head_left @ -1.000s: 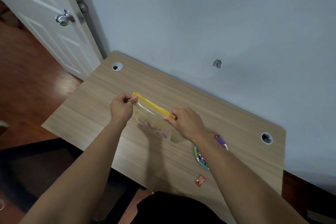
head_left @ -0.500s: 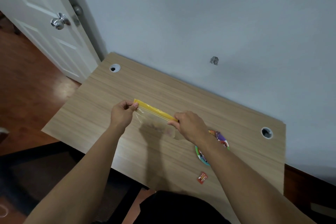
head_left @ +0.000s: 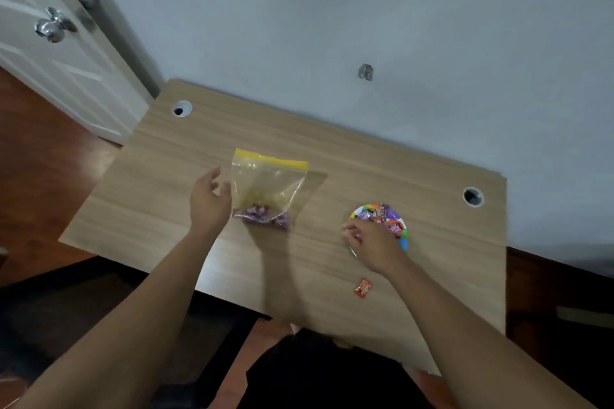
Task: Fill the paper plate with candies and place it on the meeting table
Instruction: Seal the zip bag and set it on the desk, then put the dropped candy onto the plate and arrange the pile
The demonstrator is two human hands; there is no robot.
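A clear zip bag [head_left: 265,183] with a yellow seal strip lies flat on the wooden table [head_left: 432,176], with purple candies [head_left: 262,214] gathered at its near end. My left hand [head_left: 207,202] hovers open just left of the bag, fingers spread and holding nothing. A colourful paper plate [head_left: 403,242] sits to the right with wrapped candies [head_left: 378,214] on it. My right hand [head_left: 375,244] covers the plate's near-left part, fingers curled at its rim; whether it grips the plate is unclear. A loose red wrapped candy [head_left: 362,288] lies near the table's front edge.
The table stands against a grey wall and has two round cable holes [head_left: 182,108] [head_left: 473,196]. A white door [head_left: 66,70] with a metal knob stands at the left above the wooden floor. A dark shape [head_left: 319,372] sits below the table's front edge.
Both hands let go of the bag, which now lies on the table. My right hand moved right onto the plate; my left hand opened beside the bag.
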